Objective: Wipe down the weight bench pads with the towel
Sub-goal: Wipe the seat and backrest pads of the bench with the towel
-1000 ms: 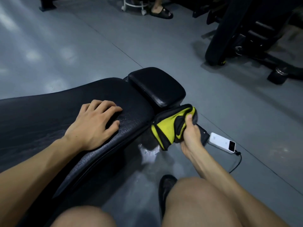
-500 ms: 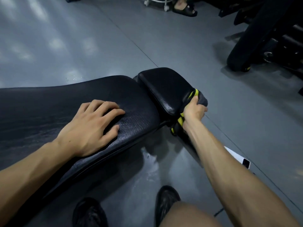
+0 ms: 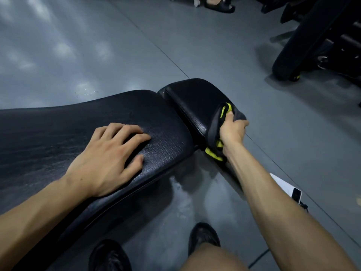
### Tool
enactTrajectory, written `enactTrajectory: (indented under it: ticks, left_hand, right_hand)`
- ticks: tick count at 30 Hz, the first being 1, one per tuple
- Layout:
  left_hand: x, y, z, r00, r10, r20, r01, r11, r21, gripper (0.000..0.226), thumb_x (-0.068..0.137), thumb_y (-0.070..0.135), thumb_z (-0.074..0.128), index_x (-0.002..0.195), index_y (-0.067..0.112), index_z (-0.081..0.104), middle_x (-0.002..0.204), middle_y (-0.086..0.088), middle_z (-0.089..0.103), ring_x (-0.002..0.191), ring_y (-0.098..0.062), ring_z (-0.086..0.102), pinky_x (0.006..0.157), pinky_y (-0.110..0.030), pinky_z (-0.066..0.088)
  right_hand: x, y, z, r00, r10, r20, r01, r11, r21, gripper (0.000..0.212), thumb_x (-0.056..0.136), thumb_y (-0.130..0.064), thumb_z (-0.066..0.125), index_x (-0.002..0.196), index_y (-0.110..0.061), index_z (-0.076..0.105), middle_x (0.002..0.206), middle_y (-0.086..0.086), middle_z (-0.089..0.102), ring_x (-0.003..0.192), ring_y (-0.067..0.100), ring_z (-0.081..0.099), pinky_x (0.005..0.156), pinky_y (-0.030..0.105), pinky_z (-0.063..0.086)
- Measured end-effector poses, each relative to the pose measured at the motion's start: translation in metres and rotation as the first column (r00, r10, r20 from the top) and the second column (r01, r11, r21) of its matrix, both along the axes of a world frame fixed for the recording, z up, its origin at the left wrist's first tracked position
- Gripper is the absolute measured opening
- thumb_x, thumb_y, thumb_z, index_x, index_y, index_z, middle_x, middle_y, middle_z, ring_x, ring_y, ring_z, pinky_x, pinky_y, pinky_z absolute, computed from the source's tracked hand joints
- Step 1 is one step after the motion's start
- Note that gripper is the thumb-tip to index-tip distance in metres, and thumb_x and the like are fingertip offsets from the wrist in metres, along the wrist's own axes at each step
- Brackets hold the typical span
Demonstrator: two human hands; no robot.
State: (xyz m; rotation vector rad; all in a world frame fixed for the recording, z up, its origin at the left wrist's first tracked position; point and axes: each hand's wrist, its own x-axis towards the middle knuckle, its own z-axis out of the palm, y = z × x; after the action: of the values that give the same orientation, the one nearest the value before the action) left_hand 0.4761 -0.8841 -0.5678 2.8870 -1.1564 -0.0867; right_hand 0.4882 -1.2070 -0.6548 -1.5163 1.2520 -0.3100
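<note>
The towel (image 3: pixel 216 122) has climbed from below the small pad (image 3: pixel 195 102) onto its 4 o'clock corner, right hand (image 3: pixel 232 130) clenched around it, so wiping there has begun. Left hand (image 3: pixel 109 159), fingers spread, braces the long pad (image 3: pixel 58 130) at 9 o'clock.

There is only one view, from the person's head. It looks forward and steeply down, wide-angle and close. The right hand (image 3: pixel 232 130) gripping the towel (image 3: pixel 215 122) is near the centre; the bench (image 3: pixel 166 122) extends left of this grip.
</note>
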Motion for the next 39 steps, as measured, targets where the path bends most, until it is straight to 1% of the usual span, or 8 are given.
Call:
enactTrajectory:
  ticks: [3,8,10,17,21,23,30,39]
  left_hand:
    - [-0.003,-0.001,0.001,1.000,0.000,0.007,-0.001,1.000,0.004,0.049,0.096,0.050,0.036,0.139,0.032,0.050,0.137,0.008,0.050,0.126,-0.024,0.044,0.107,-0.045,0.033]
    - [-0.004,0.000,0.002,1.000,0.007,0.001,-0.007,1.000,0.018,0.049,0.097,0.051,0.035,0.140,0.032,0.050,0.137,0.009,0.050,0.126,-0.023,0.043,0.107,-0.044,0.033]
    - [-0.004,0.000,0.001,1.000,0.009,-0.004,-0.009,1.000,0.014,0.049,0.097,0.051,0.035,0.140,0.032,0.049,0.137,0.010,0.049,0.126,-0.023,0.043,0.107,-0.044,0.033]
    - [-0.005,0.001,0.003,1.000,0.025,-0.011,-0.024,1.000,0.009,0.049,0.097,0.051,0.035,0.140,0.033,0.050,0.137,0.011,0.049,0.126,-0.021,0.043,0.107,-0.043,0.033]
    - [-0.006,0.002,0.005,0.999,0.030,-0.029,-0.029,0.999,0.030,0.049,0.097,0.051,0.034,0.139,0.033,0.049,0.137,0.012,0.049,0.125,-0.020,0.043,0.107,-0.041,0.033]
    - [-0.006,0.001,0.005,0.999,0.031,-0.034,-0.030,0.999,0.036,0.049,0.098,0.051,0.034,0.141,0.033,0.048,0.138,0.012,0.048,0.126,-0.020,0.042,0.108,-0.041,0.033]
    - [-0.002,0.001,0.003,0.998,0.035,-0.061,-0.033,0.999,0.035,0.048,0.098,0.050,0.036,0.142,0.034,0.048,0.139,0.012,0.047,0.128,-0.021,0.043,0.110,-0.043,0.033]
    - [0.003,0.001,0.001,0.996,0.022,-0.082,-0.023,1.000,-0.014,0.047,0.096,0.048,0.044,0.140,0.032,0.052,0.140,0.008,0.050,0.127,-0.023,0.045,0.109,-0.045,0.035]
  right_hand:
    - [0.001,-0.014,0.006,0.995,-0.087,0.046,0.083,0.993,0.080,0.066,0.103,-0.048,0.044,0.153,-0.007,0.028,0.150,0.017,0.047,0.133,0.035,0.051,0.103,0.038,0.046]
    - [-0.027,0.075,0.003,0.996,0.027,0.088,-0.026,1.000,-0.013,0.090,0.105,-0.048,0.041,0.157,0.001,-0.014,0.166,0.025,-0.010,0.156,0.033,0.002,0.126,0.042,0.011]
    - [-0.026,0.087,0.003,0.997,0.026,0.067,-0.026,1.000,0.009,0.090,0.105,-0.046,0.041,0.156,0.002,-0.017,0.164,0.027,-0.014,0.155,0.035,-0.004,0.126,0.044,0.008]
    - [0.014,-0.014,-0.001,0.998,-0.059,-0.027,0.060,0.998,0.026,0.072,0.100,-0.050,0.049,0.146,0.003,0.030,0.150,0.024,0.044,0.133,0.038,0.050,0.110,0.043,0.043]
    - [-0.001,-0.016,-0.014,0.998,-0.026,0.054,0.025,1.000,0.015,0.079,0.096,-0.057,0.049,0.155,-0.008,0.027,0.151,0.014,0.047,0.135,0.033,0.050,0.112,0.044,0.042]
    - [-0.008,-0.014,-0.025,0.998,0.033,0.045,-0.032,0.999,-0.016,0.086,0.094,-0.061,0.047,0.158,-0.011,0.019,0.156,0.012,0.042,0.140,0.032,0.045,0.116,0.045,0.038]
    - [0.036,-0.088,0.001,0.922,0.346,-0.173,-0.358,0.933,-0.043,0.070,0.085,-0.063,0.063,0.125,-0.006,0.061,0.113,0.009,0.068,0.103,0.030,0.067,0.097,0.044,0.054]
    - [0.164,-0.061,0.024,0.655,0.596,-0.465,-0.728,0.663,-0.175,0.073,0.089,-0.065,0.046,0.134,-0.009,0.056,0.138,0.016,0.058,0.121,0.037,0.055,0.094,0.041,0.042]
